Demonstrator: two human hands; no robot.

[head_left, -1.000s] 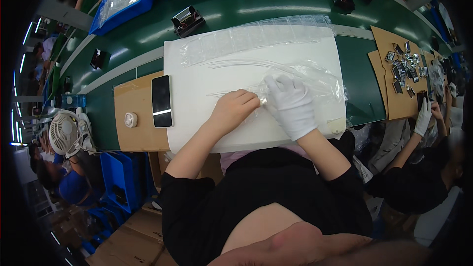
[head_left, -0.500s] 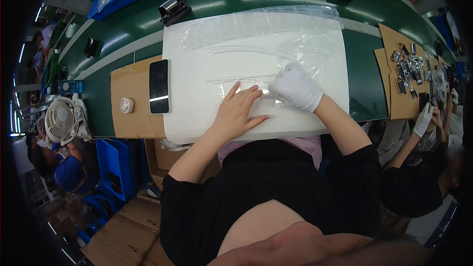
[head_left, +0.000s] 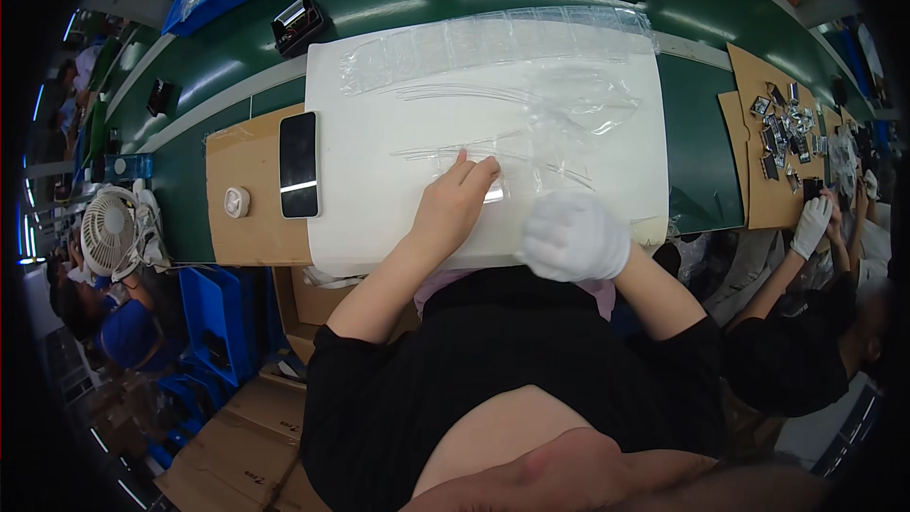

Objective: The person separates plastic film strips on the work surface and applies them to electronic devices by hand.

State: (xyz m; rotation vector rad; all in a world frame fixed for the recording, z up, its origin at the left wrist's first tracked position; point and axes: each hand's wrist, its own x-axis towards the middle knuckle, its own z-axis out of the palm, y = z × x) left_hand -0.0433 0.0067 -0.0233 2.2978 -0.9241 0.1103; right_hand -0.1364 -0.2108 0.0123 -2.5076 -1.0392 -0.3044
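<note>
My bare left hand (head_left: 449, 205) rests over the middle of a white sheet (head_left: 370, 171), its fingers drawn together at the edge of a small clear plastic piece (head_left: 495, 192). Thin pale strips (head_left: 427, 154) run just beyond its fingertips. My right hand (head_left: 576, 239), in a white glove, is closed near the sheet's front edge, apart from the left. Whatever it may hold is hidden by the glove. Clear plastic film (head_left: 602, 100) lies crumpled beyond the hands, beside more curved thin strips (head_left: 455, 90). A long row of clear plastic pockets (head_left: 493, 40) stretches along the far edge.
On the left a phone (head_left: 300, 166) and a white roll (head_left: 237, 202) lie on cardboard (head_left: 256, 142). Black devices (head_left: 297, 25) stand on the green bench behind. At right, cardboard bears many small metal parts (head_left: 785, 133), near a co-worker's gloved hand (head_left: 812, 226).
My right hand has pulled back toward me, away from the strips. My left hand's spread fingers have drawn together. The film has shifted slightly, and the view has moved a little.
</note>
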